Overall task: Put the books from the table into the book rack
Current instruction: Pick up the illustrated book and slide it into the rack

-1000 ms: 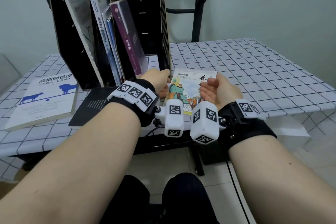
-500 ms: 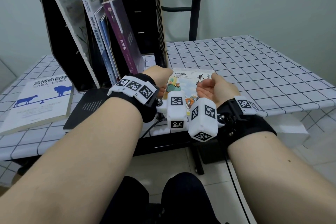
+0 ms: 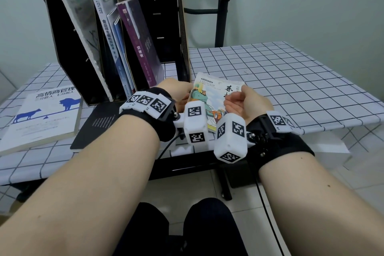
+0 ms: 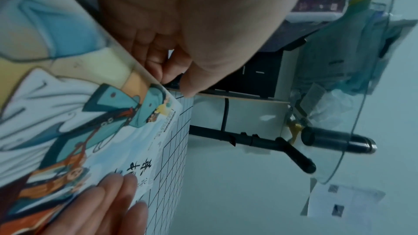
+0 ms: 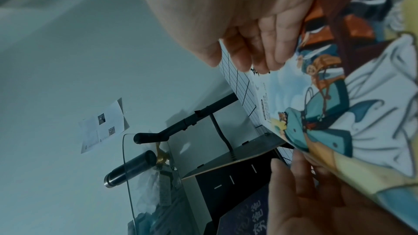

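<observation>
1. Grip. The right hand point(image 3: 247, 104) holds the right edge of the picture book point(image 3: 209, 97), fingers point(image 5: 267, 49) curled over the cover and the thumb behind it. The left hand point(image 3: 176, 93) holds the left edge, fingers point(image 4: 156, 54) curled at that edge; how far they wrap under cannot be told.
2. Book. It sits between the two hands, cover toward the person, its far end tilted up off the table point(image 3: 291, 81). Whether the near end touches the cloth is hidden by the wrist cameras.
3. Key relation. The rack point(image 3: 180, 27) stands just beyond and to the left of the book. The book's long axis runs away from the person, roughly in line with the rack's dividers. The left hand is nearer the rack, close to the foot of its right wall.
4. Free slot. Inside the rack, a purple book point(image 3: 141, 48) leans left against other volumes; to its right, open space remains up to the right wall. That gap looks like the likely target.
5. Judgement. The book probably has to be stood on edge and carried up and leftward, clearing the right wall.
6. Remaining. A white book point(image 3: 41, 114) and a black book point(image 3: 97, 124) lie flat on the table to the left, in front of the rack.
</observation>
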